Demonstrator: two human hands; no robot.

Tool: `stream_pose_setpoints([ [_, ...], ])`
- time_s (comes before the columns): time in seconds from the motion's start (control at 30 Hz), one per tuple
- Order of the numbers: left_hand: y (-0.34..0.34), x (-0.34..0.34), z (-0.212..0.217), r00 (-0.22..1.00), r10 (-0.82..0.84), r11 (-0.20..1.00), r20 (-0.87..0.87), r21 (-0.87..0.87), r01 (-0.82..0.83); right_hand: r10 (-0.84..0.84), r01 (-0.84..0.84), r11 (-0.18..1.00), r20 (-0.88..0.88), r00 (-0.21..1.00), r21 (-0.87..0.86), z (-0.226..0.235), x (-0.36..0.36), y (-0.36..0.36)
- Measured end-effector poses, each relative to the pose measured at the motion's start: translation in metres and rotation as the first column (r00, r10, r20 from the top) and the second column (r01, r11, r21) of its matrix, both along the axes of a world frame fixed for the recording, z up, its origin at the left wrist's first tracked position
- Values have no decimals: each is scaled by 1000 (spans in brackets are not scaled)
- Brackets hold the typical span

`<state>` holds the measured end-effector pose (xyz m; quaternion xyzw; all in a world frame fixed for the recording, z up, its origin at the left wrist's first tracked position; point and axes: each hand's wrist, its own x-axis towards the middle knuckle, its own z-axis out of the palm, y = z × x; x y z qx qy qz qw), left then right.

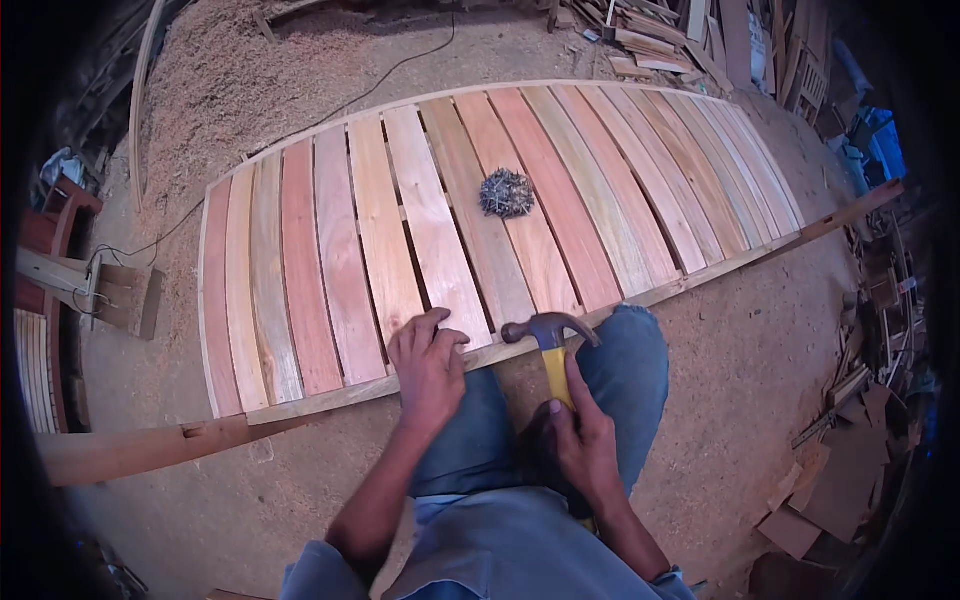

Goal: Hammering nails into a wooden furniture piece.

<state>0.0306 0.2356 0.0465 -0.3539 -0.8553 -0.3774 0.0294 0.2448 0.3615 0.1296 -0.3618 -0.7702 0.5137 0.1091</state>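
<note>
My right hand is closed round the yellow handle of a claw hammer. Its dark metal head is at the near edge of a slatted wooden panel, claw toward the right. My left hand rests on the panel's near edge, left of the hammer head, fingers bent and thumb apart from the index finger. No object shows between them. A heap of nails lies on the middle slats. Reddish, tan and pale slats run from the near rail to the far rail, with dark gaps between several.
A wooden beam passes under the panel's near side and sticks out at both ends. Sawdust is heaped at the far left, with a black cable beside it. Wood offcuts lie far right; flat brown pieces lie near right.
</note>
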Motion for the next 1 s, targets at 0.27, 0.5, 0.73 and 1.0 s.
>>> stream_pose_setpoints([
  [0.27, 48, -127, -4, 719, -657, 753, -229, -137, 644, -61, 56, 950, -8, 998, -306, -17, 3, 8],
  [0.5, 59, -138, -11, 731, -666, 745, -148, -178, 643, -137, 119, 910, -17, 990, -398, -12, -7, 6],
  [0.73, 58, -138, -18, 718, -679, 733, -152, -180, 656, -190, 167, 891, -11, 982, -421, -16, -12, -7],
  [1.0, 60, -138, -16, 716, -684, 729, -138, -165, 665, -208, 178, 895, -31, 978, -410, -16, -20, -16],
])
